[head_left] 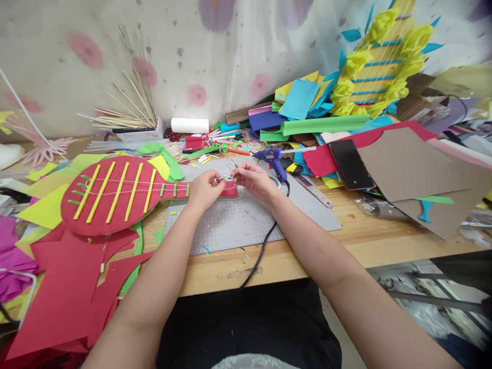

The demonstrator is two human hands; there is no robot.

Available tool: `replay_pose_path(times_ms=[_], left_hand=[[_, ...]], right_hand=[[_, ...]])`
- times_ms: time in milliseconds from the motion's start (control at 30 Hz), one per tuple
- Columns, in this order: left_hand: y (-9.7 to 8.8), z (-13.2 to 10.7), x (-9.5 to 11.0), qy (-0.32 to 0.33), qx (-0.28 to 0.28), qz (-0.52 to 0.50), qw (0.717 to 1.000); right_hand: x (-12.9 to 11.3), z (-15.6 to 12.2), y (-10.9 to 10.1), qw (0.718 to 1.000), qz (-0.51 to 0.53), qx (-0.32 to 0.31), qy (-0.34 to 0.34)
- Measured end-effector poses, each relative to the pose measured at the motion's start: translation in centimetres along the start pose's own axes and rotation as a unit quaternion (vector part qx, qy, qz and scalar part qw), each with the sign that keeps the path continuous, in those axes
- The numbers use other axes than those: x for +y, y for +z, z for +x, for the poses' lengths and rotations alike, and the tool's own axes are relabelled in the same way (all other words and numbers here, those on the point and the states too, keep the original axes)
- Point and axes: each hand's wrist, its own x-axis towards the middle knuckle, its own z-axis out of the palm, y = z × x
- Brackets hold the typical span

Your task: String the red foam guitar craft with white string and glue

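A red pipa-shaped craft instrument (103,205) lies flat, its round body at left and its neck pointing right. Yellow strips cross the body, green strips sit on the neck, and thin white strings (126,181) run lengthwise over it. My left hand (205,189) is over the neck's right part, thumb and fingers pinched on white string. Close beside it, my right hand (251,179) hovers at the neck's tip (230,190), fingers pinched together. A thin pointed bit shows at its fingertips, too small to name. A loop of string hangs under the right hand.
A blue glue gun (273,160) with a black cord (265,246) lies right of my hands on a grey cutting mat (219,230). Beyond are a metal ruler (313,190), a phone (351,164) and brown sheets (418,164). Red scraps (65,287) lie at left.
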Motion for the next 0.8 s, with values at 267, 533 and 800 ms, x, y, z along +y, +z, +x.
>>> replay_pose_path(times_ms=[267,533,800], left_hand=[[0.0,0.4,-0.5,0.019,-0.035,-0.111,0.993],[0.8,0.3,-0.4,-0.047,0.010,-0.110,0.993],[0.3,0.3,-0.1,-0.001,0.018,-0.098,0.995]], right_hand=[[0.4,0.3,0.2,1.000,0.014,-0.018,0.017],[1.0,0.1,1.1,0.983,-0.170,-0.063,-0.020],[1.1,0.2,0.9,0.985,-0.164,-0.052,-0.013]])
